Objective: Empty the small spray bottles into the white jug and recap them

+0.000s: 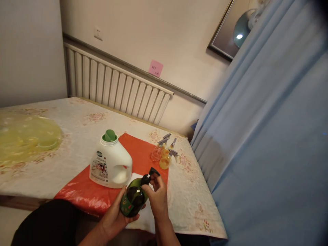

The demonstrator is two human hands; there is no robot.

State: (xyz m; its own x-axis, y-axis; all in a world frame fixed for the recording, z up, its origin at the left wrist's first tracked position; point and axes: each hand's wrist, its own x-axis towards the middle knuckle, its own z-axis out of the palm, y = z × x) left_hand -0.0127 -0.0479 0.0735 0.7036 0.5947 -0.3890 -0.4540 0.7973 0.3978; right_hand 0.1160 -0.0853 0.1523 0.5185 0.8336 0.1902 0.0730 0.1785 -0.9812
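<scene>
My left hand (115,216) is wrapped round the lower body of a dark green pump bottle (133,198), holding it tilted above the table's near edge. My right hand (156,197) pinches the bottle's black pump head (150,175) at the neck. A white detergent jug with a green cap (109,161) stands upright just left of the bottle on an orange-red plastic sheet (138,150).
Two small spray bottles, one pink (156,152) and one yellow (165,160), lie at the sheet's far right edge. A yellow translucent plastic bag (25,136) sits far left on the floral tablecloth (77,126). A radiator (115,89) runs behind; a blue curtain (256,136) hangs right.
</scene>
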